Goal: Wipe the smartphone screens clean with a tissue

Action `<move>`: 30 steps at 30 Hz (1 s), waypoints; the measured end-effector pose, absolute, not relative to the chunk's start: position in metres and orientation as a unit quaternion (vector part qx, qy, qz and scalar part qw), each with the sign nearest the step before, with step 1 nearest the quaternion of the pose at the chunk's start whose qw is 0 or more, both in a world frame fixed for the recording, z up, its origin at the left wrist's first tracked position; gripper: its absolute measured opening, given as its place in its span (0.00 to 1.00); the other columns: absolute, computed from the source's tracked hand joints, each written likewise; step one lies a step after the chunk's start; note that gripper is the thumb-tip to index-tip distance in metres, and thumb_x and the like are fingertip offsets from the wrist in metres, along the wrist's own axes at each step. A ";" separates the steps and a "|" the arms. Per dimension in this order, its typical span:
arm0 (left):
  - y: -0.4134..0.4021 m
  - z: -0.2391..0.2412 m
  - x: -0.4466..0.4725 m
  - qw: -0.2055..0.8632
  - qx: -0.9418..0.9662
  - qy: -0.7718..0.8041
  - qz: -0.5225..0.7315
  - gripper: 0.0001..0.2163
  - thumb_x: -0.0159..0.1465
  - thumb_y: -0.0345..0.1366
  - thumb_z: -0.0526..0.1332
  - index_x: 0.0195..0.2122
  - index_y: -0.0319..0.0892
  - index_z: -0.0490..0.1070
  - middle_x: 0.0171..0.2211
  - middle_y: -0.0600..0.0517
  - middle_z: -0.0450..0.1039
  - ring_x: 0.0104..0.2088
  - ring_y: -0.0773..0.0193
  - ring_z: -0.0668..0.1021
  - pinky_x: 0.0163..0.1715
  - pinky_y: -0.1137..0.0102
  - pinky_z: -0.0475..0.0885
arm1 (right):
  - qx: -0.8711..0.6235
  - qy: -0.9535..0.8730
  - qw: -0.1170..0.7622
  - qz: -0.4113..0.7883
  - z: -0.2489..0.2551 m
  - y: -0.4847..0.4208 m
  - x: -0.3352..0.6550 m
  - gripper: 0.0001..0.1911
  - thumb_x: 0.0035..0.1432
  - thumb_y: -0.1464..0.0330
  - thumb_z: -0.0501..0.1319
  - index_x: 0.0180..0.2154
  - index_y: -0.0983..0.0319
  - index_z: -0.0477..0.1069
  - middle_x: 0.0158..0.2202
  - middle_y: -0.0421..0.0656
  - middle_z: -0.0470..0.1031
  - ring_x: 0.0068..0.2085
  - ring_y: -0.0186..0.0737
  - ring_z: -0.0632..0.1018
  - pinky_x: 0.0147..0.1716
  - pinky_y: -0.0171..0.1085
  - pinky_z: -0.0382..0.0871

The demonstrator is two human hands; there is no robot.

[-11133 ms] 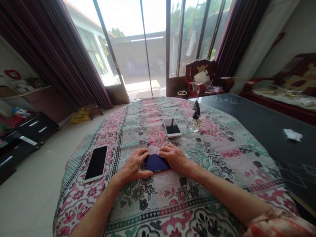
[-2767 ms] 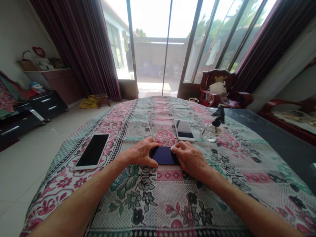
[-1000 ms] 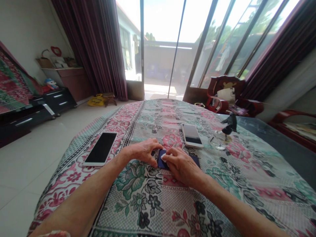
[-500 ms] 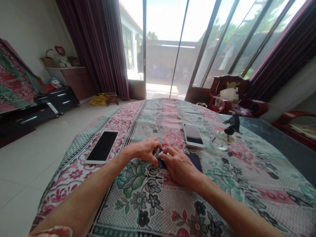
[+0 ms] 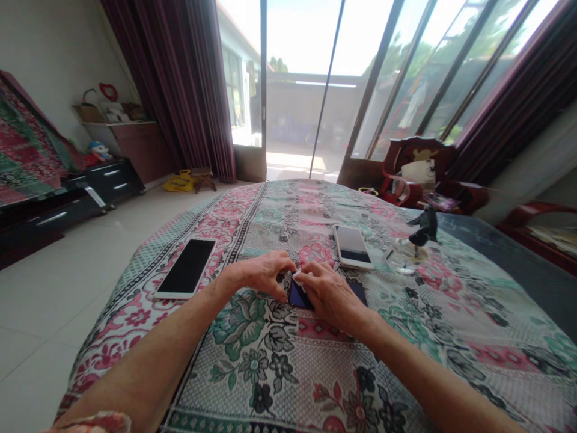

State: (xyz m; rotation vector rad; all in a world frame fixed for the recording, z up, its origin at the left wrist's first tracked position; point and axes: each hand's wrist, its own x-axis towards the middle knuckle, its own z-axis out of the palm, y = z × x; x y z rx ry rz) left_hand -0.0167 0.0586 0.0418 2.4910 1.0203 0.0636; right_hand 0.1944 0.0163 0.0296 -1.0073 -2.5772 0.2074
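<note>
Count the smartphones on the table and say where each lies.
3. A black-screened smartphone lies near the left edge of the tablecloth; a white-framed smartphone farther back, beside the glass bottle; a dark smartphone between the left hand and right hand, largely covered.

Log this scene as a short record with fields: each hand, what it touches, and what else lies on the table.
Left hand: fingertips at the left end of the dark phone
Right hand: over the dark phone, fingertips on a white bit; grip unclear
Surface: floral cloth
Left of hands: black-screened phone, flat
Beyond hands: white phone, flat; glass bottle with dark top to its right
</note>
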 end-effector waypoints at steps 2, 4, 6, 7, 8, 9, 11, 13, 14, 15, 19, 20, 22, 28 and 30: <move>0.059 0.042 -0.017 0.225 0.901 0.369 0.026 0.24 0.50 0.45 0.67 0.47 0.46 0.65 0.43 0.52 0.62 0.44 0.60 0.68 0.43 0.68 0.66 | -0.363 -0.913 0.177 0.059 0.028 0.020 0.192 0.14 0.64 0.72 0.50 0.45 0.60 0.72 0.41 0.47 0.70 0.42 0.40 0.67 0.42 0.40 0.61; 0.059 0.042 -0.017 0.228 0.901 0.367 0.027 0.23 0.50 0.45 0.67 0.46 0.45 0.66 0.42 0.52 0.62 0.43 0.60 0.69 0.43 0.68 0.66 | -0.366 -0.913 0.175 0.045 0.028 0.021 0.190 0.13 0.63 0.74 0.51 0.44 0.60 0.72 0.41 0.47 0.70 0.41 0.40 0.67 0.42 0.41 0.61; 0.059 0.041 -0.017 0.232 0.901 0.365 0.029 0.22 0.51 0.44 0.66 0.46 0.45 0.66 0.42 0.52 0.62 0.43 0.60 0.69 0.42 0.68 0.66 | -0.363 -0.915 0.175 0.039 0.029 0.018 0.188 0.13 0.61 0.75 0.52 0.43 0.61 0.72 0.41 0.47 0.70 0.40 0.40 0.66 0.43 0.41 0.61; 0.059 0.042 -0.017 0.234 0.901 0.364 0.031 0.22 0.51 0.44 0.66 0.46 0.45 0.66 0.42 0.52 0.62 0.43 0.60 0.69 0.42 0.68 0.66 | -0.359 -0.916 0.174 0.041 0.030 0.016 0.188 0.12 0.61 0.75 0.52 0.42 0.61 0.72 0.41 0.47 0.70 0.40 0.40 0.66 0.42 0.41 0.61; 0.059 0.042 -0.018 0.236 0.901 0.363 0.032 0.22 0.51 0.43 0.66 0.47 0.45 0.66 0.42 0.52 0.62 0.43 0.60 0.69 0.42 0.68 0.66 | -0.354 -0.918 0.173 0.047 0.030 0.014 0.188 0.12 0.60 0.75 0.52 0.41 0.61 0.72 0.41 0.47 0.70 0.39 0.40 0.66 0.42 0.41 0.62; 0.059 0.042 -0.018 0.238 0.901 0.362 0.033 0.22 0.51 0.42 0.66 0.47 0.45 0.66 0.42 0.52 0.63 0.43 0.60 0.69 0.43 0.68 0.66 | -0.346 -0.921 0.172 0.055 0.031 0.011 0.188 0.12 0.60 0.75 0.52 0.40 0.61 0.72 0.40 0.47 0.70 0.39 0.40 0.66 0.42 0.41 0.62; 0.058 0.043 -0.018 0.239 0.901 0.362 0.032 0.22 0.52 0.40 0.66 0.47 0.45 0.66 0.42 0.51 0.63 0.43 0.60 0.69 0.43 0.68 0.66 | -0.327 -0.926 0.172 0.075 0.032 0.005 0.188 0.12 0.59 0.75 0.52 0.39 0.61 0.73 0.40 0.46 0.70 0.39 0.40 0.67 0.41 0.40 0.62; 0.058 0.044 -0.018 0.238 0.900 0.364 0.030 0.21 0.52 0.39 0.66 0.47 0.45 0.66 0.42 0.51 0.63 0.43 0.60 0.69 0.43 0.68 0.66 | -0.315 -0.928 0.178 0.093 0.031 -0.003 0.188 0.12 0.57 0.76 0.53 0.38 0.61 0.73 0.40 0.45 0.69 0.40 0.40 0.67 0.42 0.40 0.63; 0.058 0.044 -0.018 0.238 0.900 0.365 0.030 0.22 0.52 0.38 0.66 0.47 0.45 0.66 0.42 0.51 0.63 0.43 0.60 0.69 0.43 0.68 0.66 | -0.313 -0.927 0.183 0.100 0.031 -0.007 0.188 0.12 0.56 0.76 0.53 0.39 0.61 0.73 0.39 0.45 0.69 0.40 0.40 0.67 0.42 0.40 0.63; 0.058 0.044 -0.018 0.237 0.900 0.365 0.031 0.22 0.52 0.38 0.66 0.48 0.44 0.66 0.42 0.51 0.63 0.43 0.60 0.69 0.43 0.68 0.66 | -0.314 -0.925 0.188 0.107 0.030 -0.011 0.188 0.13 0.55 0.76 0.54 0.39 0.61 0.73 0.39 0.45 0.69 0.40 0.40 0.67 0.42 0.40 0.63; 0.057 0.045 -0.018 0.235 0.898 0.372 0.025 0.23 0.51 0.38 0.67 0.48 0.44 0.66 0.44 0.51 0.63 0.44 0.60 0.69 0.44 0.69 0.66 | -0.314 -0.922 0.188 0.126 0.029 -0.019 0.188 0.13 0.53 0.78 0.54 0.36 0.60 0.73 0.37 0.43 0.69 0.39 0.38 0.68 0.39 0.38 0.63; 0.056 0.046 -0.017 0.235 0.897 0.375 0.023 0.23 0.51 0.38 0.67 0.48 0.44 0.66 0.44 0.51 0.63 0.44 0.60 0.69 0.44 0.68 0.66 | -0.311 -0.923 0.186 0.127 0.029 -0.018 0.189 0.12 0.54 0.77 0.54 0.36 0.60 0.73 0.37 0.43 0.70 0.39 0.38 0.68 0.39 0.38 0.63; 0.057 0.046 -0.017 0.237 0.897 0.373 0.021 0.22 0.51 0.39 0.67 0.48 0.44 0.66 0.43 0.51 0.63 0.44 0.60 0.69 0.44 0.68 0.66 | -0.314 -0.923 0.189 0.119 0.030 -0.010 0.191 0.12 0.57 0.76 0.54 0.38 0.60 0.74 0.38 0.44 0.70 0.39 0.38 0.68 0.40 0.38 0.63; 0.059 0.042 -0.018 0.235 0.900 0.366 0.026 0.23 0.51 0.43 0.67 0.47 0.47 0.66 0.42 0.52 0.62 0.44 0.59 0.69 0.45 0.67 0.67 | -0.357 -0.909 0.200 0.078 0.028 0.018 0.201 0.14 0.64 0.72 0.50 0.43 0.59 0.74 0.41 0.46 0.72 0.41 0.40 0.69 0.42 0.40 0.63; 0.057 0.042 -0.017 0.227 0.902 0.366 0.027 0.25 0.50 0.45 0.68 0.48 0.48 0.66 0.43 0.52 0.62 0.45 0.59 0.69 0.46 0.67 0.66 | -0.354 -0.910 0.199 0.080 0.027 0.018 0.203 0.14 0.63 0.72 0.50 0.42 0.59 0.74 0.41 0.46 0.72 0.42 0.40 0.69 0.42 0.40 0.63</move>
